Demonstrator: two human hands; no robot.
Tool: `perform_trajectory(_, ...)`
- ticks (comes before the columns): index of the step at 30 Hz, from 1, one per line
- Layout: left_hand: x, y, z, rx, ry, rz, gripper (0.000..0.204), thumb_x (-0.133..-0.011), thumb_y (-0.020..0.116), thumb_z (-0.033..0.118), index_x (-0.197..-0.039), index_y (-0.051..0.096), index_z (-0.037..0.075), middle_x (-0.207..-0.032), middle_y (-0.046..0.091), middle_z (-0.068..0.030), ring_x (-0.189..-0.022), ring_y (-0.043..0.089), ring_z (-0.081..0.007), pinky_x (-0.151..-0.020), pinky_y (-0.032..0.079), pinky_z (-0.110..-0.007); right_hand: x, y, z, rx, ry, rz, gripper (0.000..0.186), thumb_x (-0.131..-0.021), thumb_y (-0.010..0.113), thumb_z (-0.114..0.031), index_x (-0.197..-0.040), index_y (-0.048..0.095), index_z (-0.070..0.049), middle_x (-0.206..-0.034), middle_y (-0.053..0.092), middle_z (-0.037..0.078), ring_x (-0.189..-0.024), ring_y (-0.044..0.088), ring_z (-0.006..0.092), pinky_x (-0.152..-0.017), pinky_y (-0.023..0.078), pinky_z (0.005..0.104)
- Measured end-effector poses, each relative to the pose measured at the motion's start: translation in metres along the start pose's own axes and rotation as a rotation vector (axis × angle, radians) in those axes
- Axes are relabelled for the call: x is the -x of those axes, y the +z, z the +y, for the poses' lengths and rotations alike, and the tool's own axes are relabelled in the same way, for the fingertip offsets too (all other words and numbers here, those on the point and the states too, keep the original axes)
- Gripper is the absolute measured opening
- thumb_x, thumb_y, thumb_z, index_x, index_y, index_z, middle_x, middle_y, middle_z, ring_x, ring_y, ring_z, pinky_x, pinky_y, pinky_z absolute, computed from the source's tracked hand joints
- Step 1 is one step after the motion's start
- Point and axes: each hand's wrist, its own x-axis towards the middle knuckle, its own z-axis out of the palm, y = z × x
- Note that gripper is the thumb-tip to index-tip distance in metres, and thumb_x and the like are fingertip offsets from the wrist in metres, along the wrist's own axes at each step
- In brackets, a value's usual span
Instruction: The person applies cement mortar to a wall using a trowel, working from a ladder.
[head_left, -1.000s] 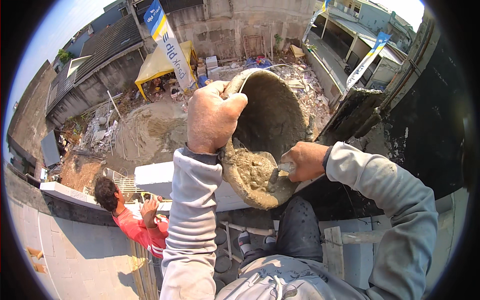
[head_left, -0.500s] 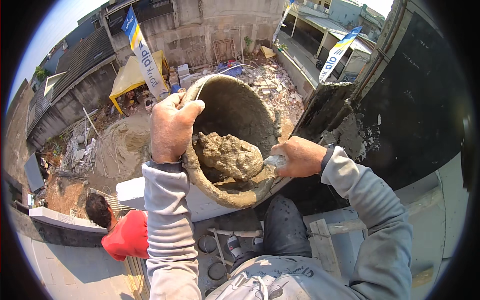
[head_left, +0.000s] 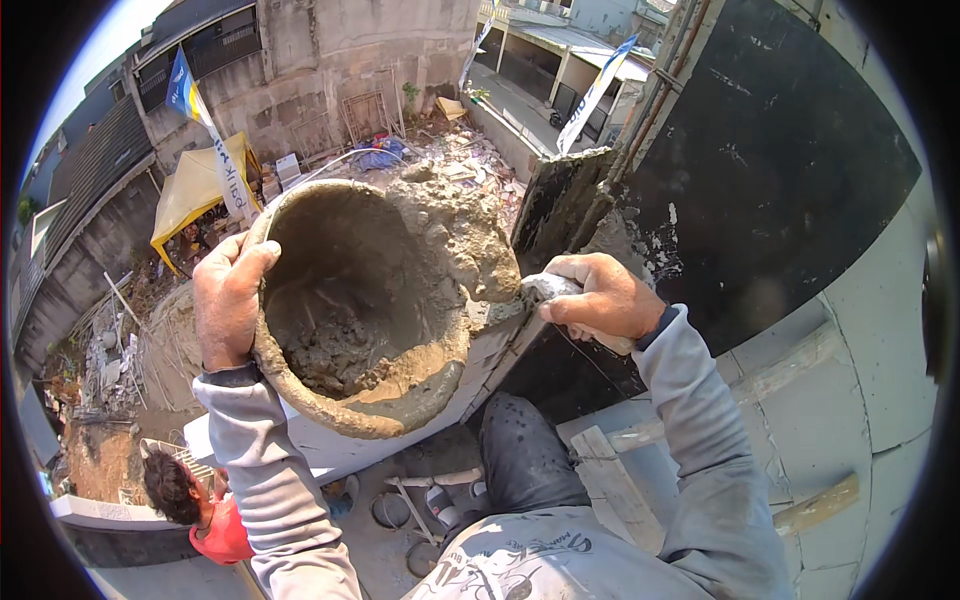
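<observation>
My left hand (head_left: 232,295) grips the left rim of a mortar-crusted bucket (head_left: 345,412), thumb over the edge. The bucket is tilted and its mouth faces me; wet grey mortar (head_left: 330,350) lies in the bottom. In my right hand (head_left: 608,300) is a trowel (head_left: 548,287), the fingers closed round its pale, mortar-smeared handle. A thick heap of mortar (head_left: 460,235) covers the trowel's blade at the bucket's right rim, and most of the blade is hidden under it.
A block wall (head_left: 480,370) runs beneath the bucket toward a black-coated wall (head_left: 780,170) on the right. Wooden bars (head_left: 740,385) stand beside my leg. A person in a red shirt (head_left: 222,535) is below left. Rubble (head_left: 470,165) covers the ground beyond, near a yellow canopy (head_left: 195,190).
The trowel with its mortar has risen from inside the bucket to its right rim. The bucket and my left hand have shifted left in the view, which has turned rightward.
</observation>
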Motion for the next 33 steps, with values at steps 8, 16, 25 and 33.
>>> perform_trajectory(8, -0.012, -0.011, -0.006, 0.090, -0.056, -0.053, 0.033, -0.086, 0.062, 0.012, -0.111, 0.064, -0.009, -0.099, 0.069, -0.0091, -0.084, 0.062, -0.0124, -0.081, 0.048, -0.025, -0.029, -0.005, 0.042, -0.823, -0.011, 0.628, 0.019, -0.089, 0.061, -0.022, -0.100, 0.055, -0.008, -0.071, 0.054, 0.006, -0.051, 0.056, 0.0175, -0.045, 0.048, 0.0326)
perform_trajectory(16, -0.004, 0.004, 0.004, 0.107, -0.066, -0.075, 0.038, -0.088, 0.061, 0.012, -0.119, 0.059, -0.010, -0.107, 0.068, -0.0133, -0.090, 0.064, -0.0158, -0.086, 0.050, -0.027, -0.111, 0.036, 0.057, -1.235, -0.178, 0.818, 0.026, -0.092, 0.059, -0.029, -0.096, 0.048, -0.006, -0.074, 0.052, 0.007, -0.054, 0.054, 0.0209, -0.047, 0.047, 0.0351)
perform_trajectory(25, -0.002, -0.004, 0.000, 0.156, -0.098, -0.022, 0.039, -0.087, 0.061, 0.012, -0.118, 0.059, -0.011, -0.106, 0.068, -0.0151, -0.090, 0.066, -0.0171, -0.084, 0.051, -0.027, -0.086, 0.028, 0.084, -1.227, -0.140, 0.681, 0.024, -0.089, 0.059, -0.031, -0.092, 0.051, -0.008, -0.070, 0.053, 0.006, -0.051, 0.054, 0.0205, -0.046, 0.046, 0.0339)
perform_trajectory(33, 0.002, 0.010, 0.010, 0.156, -0.096, -0.043, 0.040, -0.086, 0.062, 0.012, -0.119, 0.060, -0.011, -0.106, 0.068, -0.0145, -0.089, 0.066, -0.0171, -0.083, 0.051, -0.027, -0.057, 0.039, 0.058, -1.054, -0.107, 0.681, 0.022, -0.091, 0.058, -0.030, -0.093, 0.051, -0.008, -0.071, 0.054, 0.006, -0.051, 0.055, 0.0180, -0.044, 0.047, 0.0318)
